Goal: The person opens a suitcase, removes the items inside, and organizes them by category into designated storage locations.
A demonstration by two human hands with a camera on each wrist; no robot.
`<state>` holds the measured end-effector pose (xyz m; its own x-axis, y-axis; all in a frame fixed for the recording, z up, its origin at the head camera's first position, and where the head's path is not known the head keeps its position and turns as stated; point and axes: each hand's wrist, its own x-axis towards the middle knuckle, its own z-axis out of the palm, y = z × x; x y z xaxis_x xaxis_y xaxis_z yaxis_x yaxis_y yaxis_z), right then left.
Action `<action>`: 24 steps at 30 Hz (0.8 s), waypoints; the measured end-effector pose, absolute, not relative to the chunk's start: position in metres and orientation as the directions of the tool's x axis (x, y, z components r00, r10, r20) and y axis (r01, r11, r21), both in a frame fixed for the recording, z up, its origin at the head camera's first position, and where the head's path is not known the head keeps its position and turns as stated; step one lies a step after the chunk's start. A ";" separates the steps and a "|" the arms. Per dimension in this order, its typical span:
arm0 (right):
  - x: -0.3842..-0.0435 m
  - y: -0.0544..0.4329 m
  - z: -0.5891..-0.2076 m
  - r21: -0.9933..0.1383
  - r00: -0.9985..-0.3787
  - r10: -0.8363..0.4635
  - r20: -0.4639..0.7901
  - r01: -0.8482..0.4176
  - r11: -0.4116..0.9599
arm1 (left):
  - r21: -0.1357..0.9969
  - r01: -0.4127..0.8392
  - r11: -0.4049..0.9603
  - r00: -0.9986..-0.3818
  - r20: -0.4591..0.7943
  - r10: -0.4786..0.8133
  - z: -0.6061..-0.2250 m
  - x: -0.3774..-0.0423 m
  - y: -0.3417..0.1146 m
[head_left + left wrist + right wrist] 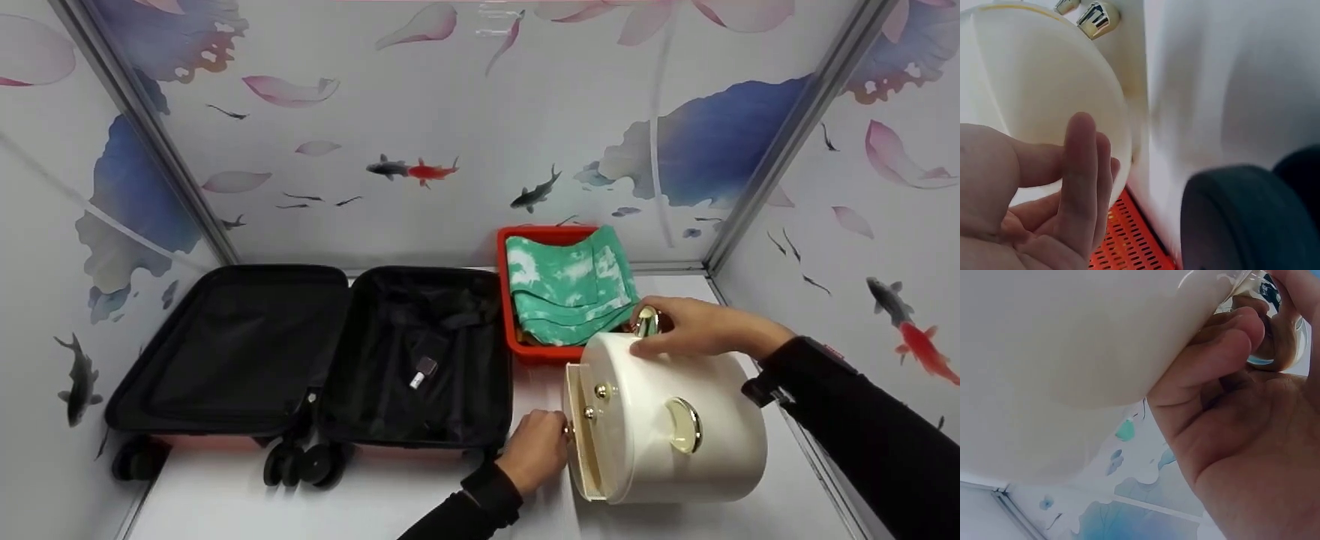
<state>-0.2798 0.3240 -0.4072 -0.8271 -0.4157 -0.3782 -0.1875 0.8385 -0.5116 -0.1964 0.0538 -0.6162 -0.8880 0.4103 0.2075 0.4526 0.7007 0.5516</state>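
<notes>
A cream rounded drawer box (697, 420) with gold fittings stands on the right of the white surface. My right hand (694, 326) grips the shiny gold handle (648, 321) at its top; in the right wrist view the fingers curl by that handle (1292, 343). One drawer (583, 435) sticks out a little on the box's left side. At its front, my left hand (534, 454) pinches the small gold drawer knob (569, 430). In the left wrist view, the fingers (1081, 169) hide that knob, while other gold knobs (1098, 19) show above.
An open black-lined suitcase (232, 352) lies on the left, its wheels (322, 463) toward the front. Inside its right half is a small dark item with a white tag (418, 380). Behind the box, a red basket (507, 300) holds folded green-and-white cloth (562, 274). Printed panels enclose the surface.
</notes>
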 end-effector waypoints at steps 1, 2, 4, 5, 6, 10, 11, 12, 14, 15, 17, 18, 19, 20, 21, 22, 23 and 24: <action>-0.280 0.324 -0.407 -0.508 -0.827 -0.416 -0.379 -0.190 0.840 | 0.539 0.450 0.712 -0.891 0.217 0.398 -0.616 -0.195 0.052; -0.280 0.324 -0.407 -0.508 -0.826 -0.418 -0.378 -0.192 0.839 | 0.530 0.446 0.721 -0.894 0.226 0.386 -0.617 -0.194 0.050; -0.280 0.324 -0.407 -0.508 -0.826 -0.418 -0.378 -0.193 0.840 | 0.512 0.434 0.742 -0.901 0.236 0.365 -0.617 -0.190 0.047; -0.280 0.324 -0.407 -0.507 -0.827 -0.414 -0.381 -0.187 0.841 | 0.494 0.433 0.754 -0.902 0.242 0.358 -0.617 -0.188 0.046; -0.280 0.324 -0.407 -0.508 -0.826 -0.414 -0.383 -0.186 0.841 | 0.473 0.428 0.770 -0.903 0.246 0.351 -0.618 -0.186 0.045; -0.281 0.323 -0.407 -0.512 -0.820 -0.419 -0.389 -0.185 0.839 | 0.383 0.406 0.830 -0.907 0.281 0.314 -0.620 -0.177 0.042; -0.281 0.323 -0.407 -0.512 -0.819 -0.419 -0.391 -0.185 0.839 | 0.362 0.399 0.843 -0.906 0.296 0.301 -0.620 -0.175 0.041; -0.281 0.323 -0.407 -0.512 -0.819 -0.419 -0.392 -0.184 0.839 | 0.342 0.387 0.856 -0.907 0.310 0.286 -0.620 -0.174 0.041; -0.281 0.322 -0.407 -0.510 -0.820 -0.419 -0.390 -0.187 0.840 | 0.301 0.364 0.881 -0.903 0.344 0.256 -0.621 -0.171 0.039; -0.281 0.322 -0.406 -0.511 -0.820 -0.420 -0.388 -0.188 0.839 | 0.284 0.352 0.892 -0.902 0.357 0.243 -0.622 -0.170 0.039; -0.281 0.322 -0.406 -0.503 -0.824 -0.412 -0.389 -0.184 0.844 | 0.253 0.332 0.909 -0.898 0.378 0.223 -0.623 -0.168 0.038; -0.281 0.322 -0.406 -0.501 -0.826 -0.412 -0.386 -0.187 0.845 | 0.241 0.324 0.915 -0.898 0.383 0.217 -0.624 -0.167 0.037; -0.281 0.321 -0.406 -0.501 -0.826 -0.413 -0.383 -0.190 0.845 | 0.232 0.320 0.919 -0.896 0.389 0.213 -0.624 -0.166 0.037; -0.281 0.321 -0.407 -0.497 -0.827 -0.410 -0.385 -0.188 0.847 | 0.226 0.316 0.921 -0.895 0.394 0.210 -0.625 -0.166 0.037; -0.281 0.321 -0.407 -0.495 -0.826 -0.410 -0.386 -0.189 0.848 | 0.219 0.312 0.925 -0.897 0.390 0.210 -0.625 -0.165 0.037; -0.281 0.322 -0.407 -0.490 -0.827 -0.406 -0.388 -0.188 0.851 | 0.207 0.309 0.928 -0.896 0.390 0.211 -0.625 -0.165 0.036; -0.281 0.321 -0.407 -0.493 -0.825 -0.412 -0.386 -0.192 0.849 | 0.196 0.307 0.931 -0.895 0.392 0.212 -0.625 -0.165 0.036; -0.281 0.321 -0.408 -0.494 -0.824 -0.411 -0.389 -0.190 0.849 | 0.189 0.305 0.934 -0.895 0.393 0.212 -0.623 -0.165 0.036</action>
